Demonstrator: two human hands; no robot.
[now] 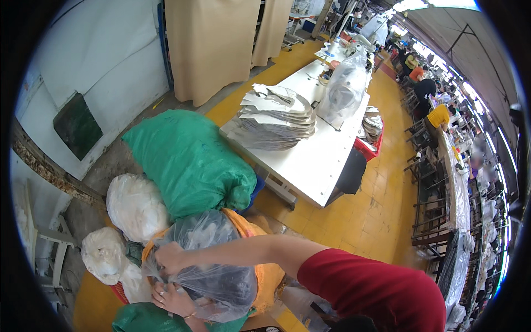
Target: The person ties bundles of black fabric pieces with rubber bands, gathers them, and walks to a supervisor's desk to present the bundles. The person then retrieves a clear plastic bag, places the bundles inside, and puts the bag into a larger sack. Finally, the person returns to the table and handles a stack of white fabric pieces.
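Observation:
A large clear plastic bag [221,282] with dark contents bulges from an orange woven sack [268,279] at the lower middle. Reaching across from the right in a red sleeve, my right hand [170,258] is closed on the gathered plastic at the bag's left side. Just below it, my left hand [172,299], wearing a ring and a bracelet, has its fingers bent against the same plastic and seems to pinch it. Plastic folds partly cover what lies between the two hands.
Beside the orange sack stand a big green sack [188,157] and white bags [135,205]. Another green bundle [146,318] lies at the lower edge. A white table [318,180] carries stacked cut pieces [276,119] and a clear bag [344,94]. People work along a row at far right.

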